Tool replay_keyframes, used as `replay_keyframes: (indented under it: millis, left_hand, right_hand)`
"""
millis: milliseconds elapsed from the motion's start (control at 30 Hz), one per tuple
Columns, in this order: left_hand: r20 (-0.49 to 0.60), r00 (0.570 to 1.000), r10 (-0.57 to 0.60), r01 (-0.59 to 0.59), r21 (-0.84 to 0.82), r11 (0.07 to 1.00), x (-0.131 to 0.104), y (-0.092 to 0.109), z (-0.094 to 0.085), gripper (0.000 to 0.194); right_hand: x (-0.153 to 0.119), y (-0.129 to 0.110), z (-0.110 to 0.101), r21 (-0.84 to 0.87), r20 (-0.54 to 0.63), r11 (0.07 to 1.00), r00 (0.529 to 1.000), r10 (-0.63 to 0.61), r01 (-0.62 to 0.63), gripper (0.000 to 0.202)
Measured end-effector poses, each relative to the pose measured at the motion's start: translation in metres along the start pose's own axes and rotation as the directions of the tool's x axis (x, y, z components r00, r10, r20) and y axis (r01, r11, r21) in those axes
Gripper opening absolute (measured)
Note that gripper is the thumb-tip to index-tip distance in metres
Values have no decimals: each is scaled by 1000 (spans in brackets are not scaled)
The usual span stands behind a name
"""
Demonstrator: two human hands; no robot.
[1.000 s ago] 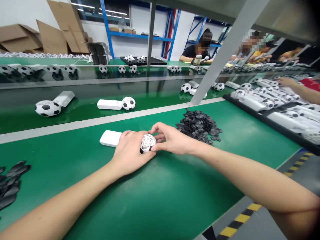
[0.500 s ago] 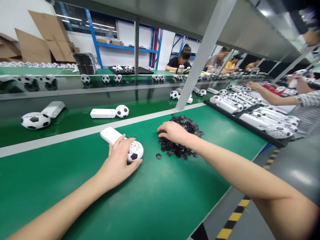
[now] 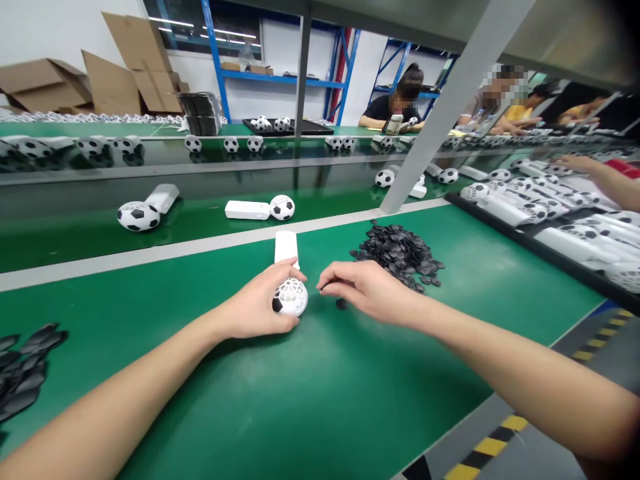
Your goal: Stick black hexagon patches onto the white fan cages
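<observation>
My left hand [image 3: 260,300] is wrapped around the ball end of a white football-shaped device [image 3: 295,298], thumb and fingers on either side. The ball has an open lattice on top and a black patch at its left; its white handle [image 3: 286,248] points away from me on the green bench. Just right of the ball, my right hand [image 3: 363,290] pinches a small black piece [image 3: 326,285], seen nearly edge-on. Behind that hand lies a heap of black pentagon pieces [image 3: 397,250], and one loose black pentagon [image 3: 341,304] sits below its fingers.
Two similar football devices [image 3: 283,208] [image 3: 139,216] lie on the conveyor beyond the grey strip. More black pieces [image 3: 25,367] are at the left edge. A black tray [image 3: 525,240] full of devices stands right, behind a slanted metal post [image 3: 435,120]. Several people sit farther back.
My right hand has left the black heap and come toward the ball with a black piece pinched. My left hand has turned the device so its handle points away. The view has shifted left.
</observation>
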State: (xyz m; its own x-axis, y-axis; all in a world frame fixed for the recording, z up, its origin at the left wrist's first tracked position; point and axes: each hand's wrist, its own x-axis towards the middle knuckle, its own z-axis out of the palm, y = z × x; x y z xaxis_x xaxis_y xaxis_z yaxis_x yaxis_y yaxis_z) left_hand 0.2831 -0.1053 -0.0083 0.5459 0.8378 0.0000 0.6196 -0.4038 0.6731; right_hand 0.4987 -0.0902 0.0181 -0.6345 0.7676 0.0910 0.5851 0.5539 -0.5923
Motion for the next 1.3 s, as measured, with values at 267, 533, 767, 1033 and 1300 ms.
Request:
replay_keyframes:
  millis: [267,533,767,1033,1300]
  left_hand:
    - [2,999,32,-32,-1,999,-1,2,0,46]
    - [-19,999,50,-51,-24,998,-1,3,3,39]
    - [-3,990,142,-142,-2,990,-1,0,4,35]
    - [-33,990,138,-138,1,990,0,-1,5,34]
    - [5,994,111,-111,-26,994,1,2,0,31]
  right_hand:
    - [0,-7,23,248,-1,968,1000,-25,25,6]
    - [9,-5,30,313,-1,950,1000,-24,23,7]
    - [10,4,39,467,36,883,999,29,-42,12]
    - [7,4,44,492,28,868,998,53,-60,14]
    - [5,7,47,513,-1,858,1000,21,-18,10]
